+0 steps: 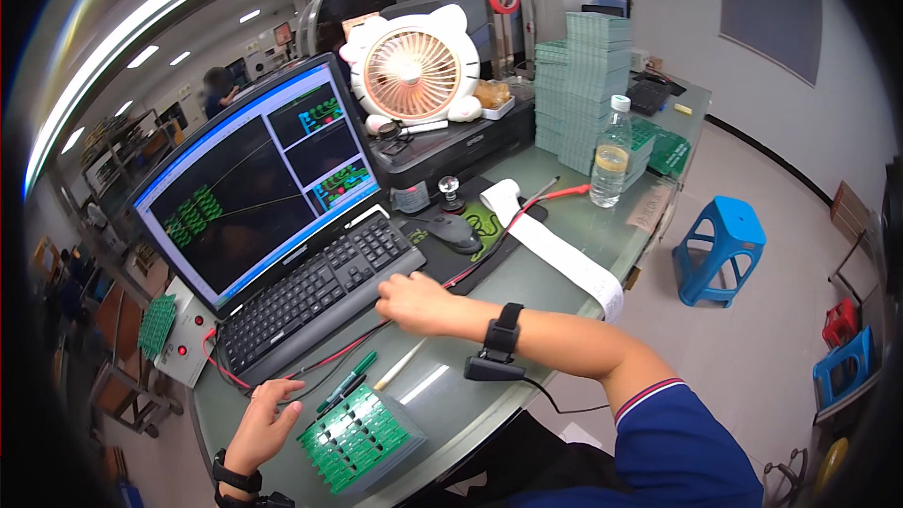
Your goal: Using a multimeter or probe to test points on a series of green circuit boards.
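Blue sleeve (pixel 687 447) foremost; left hand (pixel 261 430), fingers parted, could shift stacked green boards (pixel 357 437) by brushing them; right hand (pixel 419 305) curled, pinch unclear.

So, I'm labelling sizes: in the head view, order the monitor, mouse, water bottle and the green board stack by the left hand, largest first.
1. Monitor
2. Green board stack
3. Water bottle
4. Mouse

foreground board stack (pixel 356 440): 1 | mouse (pixel 454 233): 1 | fan (pixel 412 71): 1 | water bottle (pixel 611 162): 1
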A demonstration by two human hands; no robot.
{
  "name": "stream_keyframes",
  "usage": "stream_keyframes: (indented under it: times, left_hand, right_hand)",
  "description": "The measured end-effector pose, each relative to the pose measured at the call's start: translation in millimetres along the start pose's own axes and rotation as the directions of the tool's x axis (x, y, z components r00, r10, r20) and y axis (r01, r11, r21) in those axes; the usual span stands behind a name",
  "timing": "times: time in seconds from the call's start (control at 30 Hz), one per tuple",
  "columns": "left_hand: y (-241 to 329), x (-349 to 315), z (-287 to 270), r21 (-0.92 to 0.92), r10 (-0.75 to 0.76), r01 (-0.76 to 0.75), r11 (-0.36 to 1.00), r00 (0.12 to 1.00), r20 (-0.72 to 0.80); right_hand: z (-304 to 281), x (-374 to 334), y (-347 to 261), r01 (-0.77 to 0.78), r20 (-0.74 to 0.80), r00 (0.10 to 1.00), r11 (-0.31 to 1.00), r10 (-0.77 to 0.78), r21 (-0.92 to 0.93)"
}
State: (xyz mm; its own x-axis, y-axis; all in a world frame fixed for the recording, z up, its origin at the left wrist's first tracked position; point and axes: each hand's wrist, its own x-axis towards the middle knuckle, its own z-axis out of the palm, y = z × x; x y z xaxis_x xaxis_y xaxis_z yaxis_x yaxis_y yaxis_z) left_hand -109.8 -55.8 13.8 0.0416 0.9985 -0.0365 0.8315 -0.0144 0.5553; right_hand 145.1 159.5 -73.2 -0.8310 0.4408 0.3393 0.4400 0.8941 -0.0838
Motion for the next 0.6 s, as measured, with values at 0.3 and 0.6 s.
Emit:
stream_keyframes:
  times: [0.3, 0.6]
  left_hand:
    - [14.7, -9.8, -13.8, -0.021, 0.072, -0.072, 0.997, 0.997, -0.02]
    - [65.3, 14.6, -37.5, 0.01, 0.137, -0.137, 0.99, 0.99, -0.022]
  right_hand:
    - [-13.5, -2.0, 13.1, -0.172, 0.011, 0.985, 0.985, 0.172, -0.021]
    - [-39.5, -9.9, -24.9, -0.017, 0.127, 0.991, 0.94, -0.028, 0.341]
